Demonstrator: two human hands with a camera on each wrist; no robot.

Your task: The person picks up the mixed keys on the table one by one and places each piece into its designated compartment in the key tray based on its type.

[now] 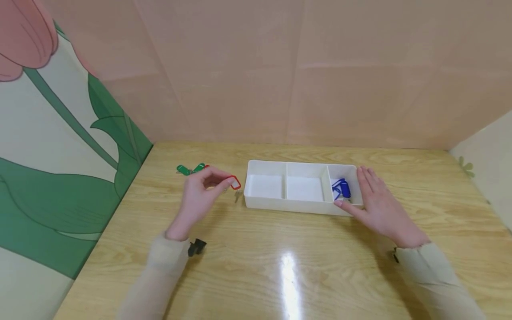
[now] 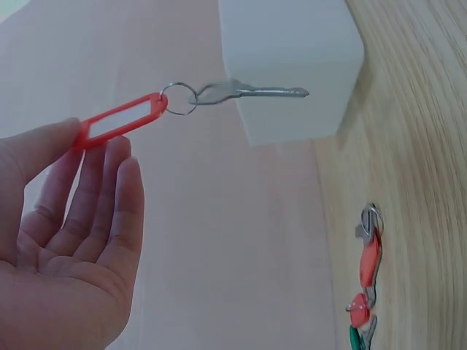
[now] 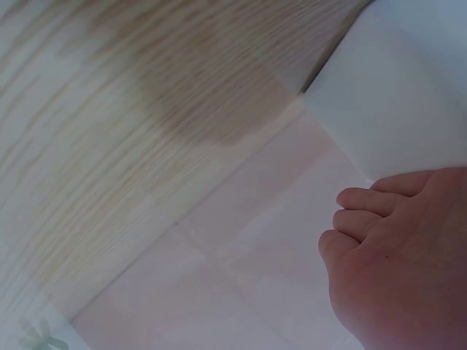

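Note:
My left hand [image 1: 198, 194] pinches one end of a red key tag [image 2: 93, 135] between thumb and fingers, just left of a white box [image 1: 296, 206]. From the tag's wire ring hangs a silver key [image 2: 255, 91], close by the box's left end. The box has three compartments in a row. Blue key tags [image 1: 345, 188] lie in the right one; the left and middle ones show bare floors. My right hand [image 1: 380, 209] rests against the box's right end, fingers straight along that wall and thumb at the front rim.
Green key tags [image 1: 184, 170] lie on the wooden table [image 1: 248, 266] to the left, partly behind my left hand. Red key tags [image 2: 370, 264] with keys lie beside them. A pink sheet [image 1: 224, 89] stands behind the table, and a flower-printed panel [image 1: 52, 133] borders it at left.

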